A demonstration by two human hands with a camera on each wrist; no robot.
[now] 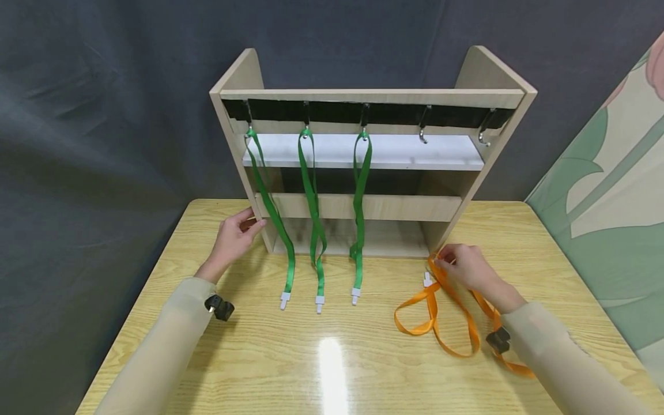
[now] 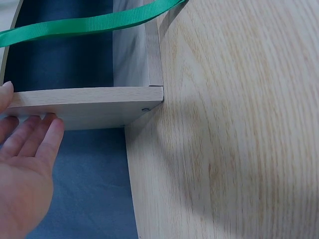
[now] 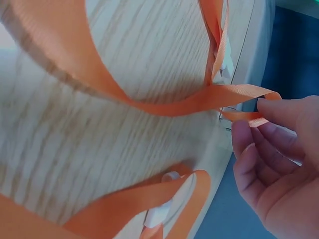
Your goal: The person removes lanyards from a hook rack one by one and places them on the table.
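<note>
A wooden shelf rack [image 1: 332, 207] with a row of metal hooks stands on the table. Green lanyards [image 1: 314, 219] with white clips hang from its three left hooks; the two right hooks bear nothing. At the rack's lower left, my left hand [image 1: 234, 236] holds the side panel [image 2: 89, 99], thumb on one face and fingers on the other. Near the lower right corner, my right hand [image 1: 469, 268] pinches a loop of orange lanyard [image 3: 239, 93] between thumb and fingers. More orange strap [image 1: 415, 331] lies in loops on the table, with a white clip [image 1: 427, 279] beside it.
Dark cloth [image 1: 104, 115] hangs behind and to the left of the wooden table [image 1: 259, 357]. At the right is a floral fabric [image 1: 612, 202]. A second white clip [image 3: 158, 214] shows among the orange straps in the right wrist view.
</note>
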